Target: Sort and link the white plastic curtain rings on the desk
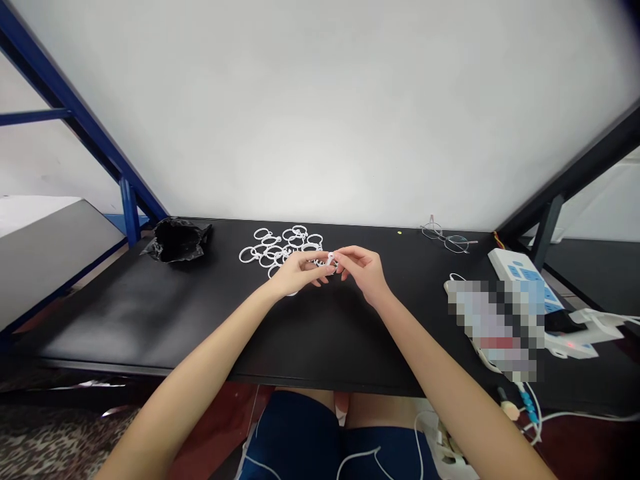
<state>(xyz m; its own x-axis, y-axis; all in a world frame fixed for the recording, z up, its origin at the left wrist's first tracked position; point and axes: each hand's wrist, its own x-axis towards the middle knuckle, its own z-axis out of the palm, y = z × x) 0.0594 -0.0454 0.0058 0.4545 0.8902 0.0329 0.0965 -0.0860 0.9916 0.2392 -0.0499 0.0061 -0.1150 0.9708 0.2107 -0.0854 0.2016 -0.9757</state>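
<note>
My left hand (pixel 299 272) and my right hand (pixel 365 270) meet above the middle of the black table. Between the fingertips of both is a small white piece, seemingly part of a white ring (pixel 331 258); fingers cover much of it. The left thumb and fingers pinch it from one side, the right thumb and index finger from the other. Just behind and left of my hands lies a loose pile of thin white rings (pixel 286 252), several with small loops at their edges. My left hand hides part of this pile.
On the black table (pixel 165 320) a crumpled black plastic bag (pixel 179 241) gapes at the back left. Eyeglasses (pixel 456 244) rest at the back right. Nearer on the right are a blurred-out phone (pixel 487 360), a power strip (pixel 515 261) and white cables (pixel 580 415). A white wall (pixel 320 120) rises behind.
</note>
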